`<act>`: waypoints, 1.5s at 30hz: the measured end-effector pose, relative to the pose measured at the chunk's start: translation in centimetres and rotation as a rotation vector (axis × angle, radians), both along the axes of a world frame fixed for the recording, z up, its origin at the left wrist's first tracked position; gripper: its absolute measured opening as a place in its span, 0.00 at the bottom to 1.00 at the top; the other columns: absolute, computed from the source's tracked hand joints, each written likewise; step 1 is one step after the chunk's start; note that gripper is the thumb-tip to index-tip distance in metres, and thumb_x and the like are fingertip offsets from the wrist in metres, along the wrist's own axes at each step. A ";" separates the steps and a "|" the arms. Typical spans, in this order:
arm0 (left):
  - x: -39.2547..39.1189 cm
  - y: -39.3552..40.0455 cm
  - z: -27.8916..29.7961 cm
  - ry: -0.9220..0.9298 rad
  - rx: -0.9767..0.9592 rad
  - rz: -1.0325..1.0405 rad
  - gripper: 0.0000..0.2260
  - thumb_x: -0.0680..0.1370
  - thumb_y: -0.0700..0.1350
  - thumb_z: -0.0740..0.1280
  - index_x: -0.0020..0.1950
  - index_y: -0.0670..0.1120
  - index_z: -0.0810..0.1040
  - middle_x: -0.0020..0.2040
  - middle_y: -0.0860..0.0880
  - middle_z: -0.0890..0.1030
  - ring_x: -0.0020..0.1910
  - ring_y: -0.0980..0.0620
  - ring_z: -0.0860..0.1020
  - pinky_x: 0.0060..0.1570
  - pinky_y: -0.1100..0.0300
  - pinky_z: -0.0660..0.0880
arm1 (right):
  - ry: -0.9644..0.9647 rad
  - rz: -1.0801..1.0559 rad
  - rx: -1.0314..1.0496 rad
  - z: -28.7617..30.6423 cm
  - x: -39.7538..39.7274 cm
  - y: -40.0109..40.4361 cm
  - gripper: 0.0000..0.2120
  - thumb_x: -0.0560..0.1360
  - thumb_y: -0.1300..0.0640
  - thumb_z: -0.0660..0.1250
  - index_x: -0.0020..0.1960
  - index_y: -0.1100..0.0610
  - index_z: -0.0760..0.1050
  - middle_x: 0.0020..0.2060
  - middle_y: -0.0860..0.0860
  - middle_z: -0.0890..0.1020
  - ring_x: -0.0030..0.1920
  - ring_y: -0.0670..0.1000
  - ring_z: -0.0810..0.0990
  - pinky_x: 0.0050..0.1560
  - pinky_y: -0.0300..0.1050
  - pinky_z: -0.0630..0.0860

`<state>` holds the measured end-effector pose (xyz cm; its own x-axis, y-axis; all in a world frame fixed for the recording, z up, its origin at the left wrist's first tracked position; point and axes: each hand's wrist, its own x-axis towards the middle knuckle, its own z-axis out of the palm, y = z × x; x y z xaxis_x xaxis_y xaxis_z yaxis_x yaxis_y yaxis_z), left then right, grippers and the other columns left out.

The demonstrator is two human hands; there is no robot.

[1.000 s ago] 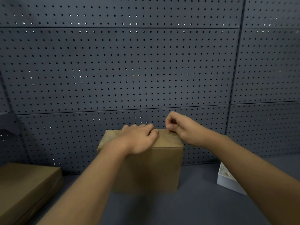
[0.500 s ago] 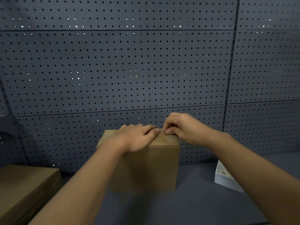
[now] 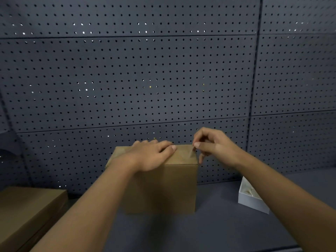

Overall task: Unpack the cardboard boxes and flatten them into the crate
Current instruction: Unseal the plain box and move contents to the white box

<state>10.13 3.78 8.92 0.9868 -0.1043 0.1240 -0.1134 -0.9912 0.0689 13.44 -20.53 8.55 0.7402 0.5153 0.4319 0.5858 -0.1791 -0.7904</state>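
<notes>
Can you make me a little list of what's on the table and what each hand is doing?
middle box: cardboard box, upright, top closed
left hand: rests flat on the box top
right hand: pinches clear tape at the top's right edge
left side: flat cardboard box
right side: white tray
behind: dark pegboard wall

1 head-worn view faces forward and slightly down, close over the shelf (image 3: 218,224)
</notes>
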 end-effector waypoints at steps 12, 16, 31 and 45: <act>-0.2 -0.1 0.3 -0.006 -0.015 -0.012 0.26 0.83 0.68 0.42 0.79 0.67 0.62 0.77 0.51 0.70 0.76 0.43 0.66 0.73 0.42 0.57 | 0.050 -0.475 -0.334 0.0 -1.8 3.4 0.22 0.79 0.39 0.68 0.54 0.55 0.64 0.43 0.55 0.80 0.25 0.50 0.77 0.22 0.42 0.72; -0.4 0.2 0.3 -0.006 -0.017 -0.019 0.27 0.83 0.69 0.43 0.79 0.65 0.62 0.77 0.51 0.70 0.77 0.43 0.65 0.73 0.43 0.56 | -0.053 -0.410 -0.255 0.2 -1.6 2.5 0.07 0.84 0.55 0.62 0.52 0.54 0.63 0.35 0.56 0.81 0.24 0.49 0.76 0.26 0.42 0.72; 0.5 1.1 0.4 0.032 -0.058 -0.087 0.27 0.81 0.72 0.43 0.78 0.67 0.62 0.76 0.53 0.71 0.77 0.46 0.65 0.75 0.41 0.53 | 0.526 0.016 0.573 -6.0 -1.1 -0.9 0.12 0.82 0.71 0.61 0.46 0.57 0.64 0.33 0.56 0.74 0.38 0.58 0.83 0.43 0.51 0.85; -1.9 -2.1 -0.1 -0.325 0.175 -0.096 0.28 0.83 0.68 0.44 0.77 0.60 0.69 0.69 0.53 0.75 0.67 0.49 0.73 0.65 0.50 0.69 | 0.589 -0.095 0.546 -4.6 -0.8 0.8 0.30 0.81 0.38 0.63 0.58 0.68 0.76 0.41 0.65 0.81 0.37 0.61 0.83 0.39 0.52 0.82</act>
<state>8.23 1.69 8.80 0.8837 -0.2418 0.4007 -0.1948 -0.9685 -0.1548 12.60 -19.73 3.99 0.9546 0.2681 0.1297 0.0475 0.2930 -0.9549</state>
